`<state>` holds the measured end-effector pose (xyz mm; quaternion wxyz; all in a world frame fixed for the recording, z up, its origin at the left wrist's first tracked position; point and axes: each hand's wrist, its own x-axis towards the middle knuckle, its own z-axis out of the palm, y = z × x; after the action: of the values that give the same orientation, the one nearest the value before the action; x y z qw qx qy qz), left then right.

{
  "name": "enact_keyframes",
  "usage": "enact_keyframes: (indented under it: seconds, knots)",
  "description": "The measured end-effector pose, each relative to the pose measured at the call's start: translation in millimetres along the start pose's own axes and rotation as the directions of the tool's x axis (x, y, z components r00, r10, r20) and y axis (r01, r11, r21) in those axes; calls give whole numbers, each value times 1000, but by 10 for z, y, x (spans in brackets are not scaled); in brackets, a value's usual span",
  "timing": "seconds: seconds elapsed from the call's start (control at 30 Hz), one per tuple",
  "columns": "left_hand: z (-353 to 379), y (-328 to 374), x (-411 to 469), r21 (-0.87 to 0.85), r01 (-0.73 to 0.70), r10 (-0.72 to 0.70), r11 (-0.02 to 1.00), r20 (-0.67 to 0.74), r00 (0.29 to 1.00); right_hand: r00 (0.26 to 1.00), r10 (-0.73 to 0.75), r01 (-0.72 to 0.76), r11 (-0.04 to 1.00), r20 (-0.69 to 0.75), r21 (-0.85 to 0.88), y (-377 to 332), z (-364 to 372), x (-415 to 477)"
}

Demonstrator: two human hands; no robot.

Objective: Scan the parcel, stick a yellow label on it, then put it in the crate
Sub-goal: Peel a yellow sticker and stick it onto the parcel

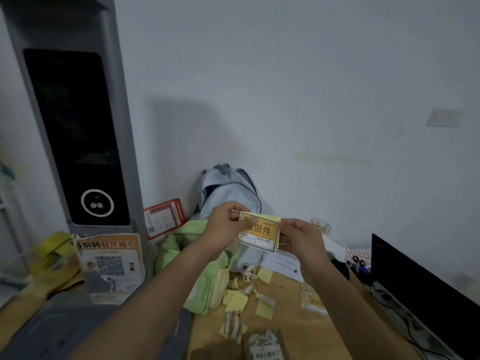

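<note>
I hold a yellow label with black characters in front of me, above the wooden table. My left hand pinches its upper left corner, and my right hand pinches its right edge. A pale yellow backing sheet shows behind the label's top edge. A brown parcel with a white barcode sticker lies on the table near the bottom edge, below both hands. More yellow labels lie stacked on the table at the right. No crate is visible.
Yellow backing scraps litter the table. A green bag and a light blue backpack sit behind. A grey kiosk with a dark screen stands left, a QR poster at its base. A black monitor is at the right.
</note>
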<state>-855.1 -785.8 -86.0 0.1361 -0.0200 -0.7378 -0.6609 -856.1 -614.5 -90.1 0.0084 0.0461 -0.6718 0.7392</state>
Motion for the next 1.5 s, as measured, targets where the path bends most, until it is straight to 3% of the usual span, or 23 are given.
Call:
enact_keyframes:
  seconds: [0.2,0.5,0.6,0.7,0.77,0.87,1.0,1.27,1.5]
  knots:
    - [51,134,33,-47,23,-26,999,-72,997,998,-26,31,994,-56,103,-113,-47,5]
    - [278,232,170,54,-72,77,996,-99,992,992,116,-122,985,55,120,-261,-307,208]
    - [437,233,178,200,-100,124,975,-112,986,989,112,-122,986,93,113,-241,-365,240]
    - [665,329,134,472,-170,188,865,9,982,995,53,-64,990,87,127,-228,-408,261]
    - [797,399,85,550,-189,172,813,84,982,996,39,-52,987,83,152,-211,-424,292]
    - [887,464,47,463,-146,138,874,52,989,987,77,-109,965,139,237,-208,-449,321]
    - [855,498,59,168,-32,17,985,89,996,961,77,-153,948,267,278,-231,-519,323]
    - [762,387,94,-8,52,-52,999,-23,998,950,106,-199,930,292,309,-264,-641,408]
    - [476,423,148,-102,97,-106,990,-85,991,966,132,-204,918,222,341,-252,-895,541]
